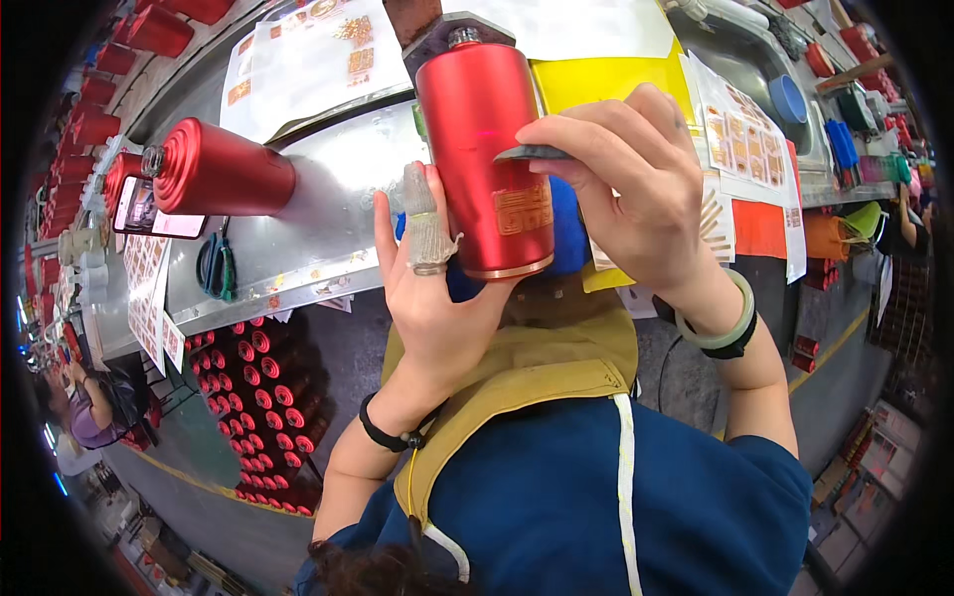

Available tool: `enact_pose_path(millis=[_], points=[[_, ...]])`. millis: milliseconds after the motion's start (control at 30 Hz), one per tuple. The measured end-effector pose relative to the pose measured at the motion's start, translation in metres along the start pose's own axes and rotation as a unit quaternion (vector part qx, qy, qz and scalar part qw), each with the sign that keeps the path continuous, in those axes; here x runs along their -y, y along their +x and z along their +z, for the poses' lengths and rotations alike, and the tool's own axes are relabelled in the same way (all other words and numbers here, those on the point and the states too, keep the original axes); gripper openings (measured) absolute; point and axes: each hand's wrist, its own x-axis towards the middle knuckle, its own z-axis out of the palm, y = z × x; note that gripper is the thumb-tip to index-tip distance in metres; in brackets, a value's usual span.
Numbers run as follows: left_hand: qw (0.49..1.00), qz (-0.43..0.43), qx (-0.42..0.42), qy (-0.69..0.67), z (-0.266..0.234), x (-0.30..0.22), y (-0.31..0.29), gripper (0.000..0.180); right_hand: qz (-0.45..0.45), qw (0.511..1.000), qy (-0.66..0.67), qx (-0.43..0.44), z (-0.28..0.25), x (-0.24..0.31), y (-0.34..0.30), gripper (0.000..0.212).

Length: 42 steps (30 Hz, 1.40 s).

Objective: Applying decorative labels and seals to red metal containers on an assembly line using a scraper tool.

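A glossy red bottle (pixel 477 119) lies lengthwise before me, its clear stopper-like top pointing away. A gold square decal (pixel 523 211) sits on its side near the copper-coloured base rim. My left hand (pixel 437 293) supports the bottle from its left and base, with worn cloth wraps on one or two fingers. Over the bottle's right side, my right hand (pixel 636 169) pinches a small dark, flat, pointed tool (pixel 534 153). The tool's tip is at or just above the red surface; contact cannot be told. Part of the left hand's grip is hidden behind the bottle.
Another red bottle (pixel 224 169) stands on the metal table (pixel 328 219) at left, beside a phone (pixel 154 211) and dark-handled scissors (pixel 215 263). Decal sheets (pixel 740 129) lie right, near a blue cup (pixel 788 98). Many red bottles (pixel 263 397) stand below the table.
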Motion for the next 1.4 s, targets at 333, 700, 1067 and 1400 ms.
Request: enact_pose_path(millis=[333, 700, 1067, 1400], points=[[0.999, -0.051, -0.011, -0.01, 0.0, -0.004, 0.0, 0.095, -0.002, 0.999, 0.006, -0.04, 0.014, -0.008, 0.015, 0.023], [0.991, -0.045, 0.001, -0.125, 0.008, 0.025, -0.007, 0.097, -0.106, 0.986, 0.115, 0.059, 0.017, 0.029, -0.008, 0.025], [0.988, -0.068, 0.072, -0.122, -0.003, 0.033, -0.011, 0.086, -0.199, 0.976, 0.093, 0.008, 0.019, -0.003, -0.002, 0.028], [0.988, -0.052, 0.091, -0.109, -0.008, 0.031, -0.006, 0.074, -0.099, 0.992, -0.051, -0.054, 0.035, -0.057, 0.024, 0.019]])
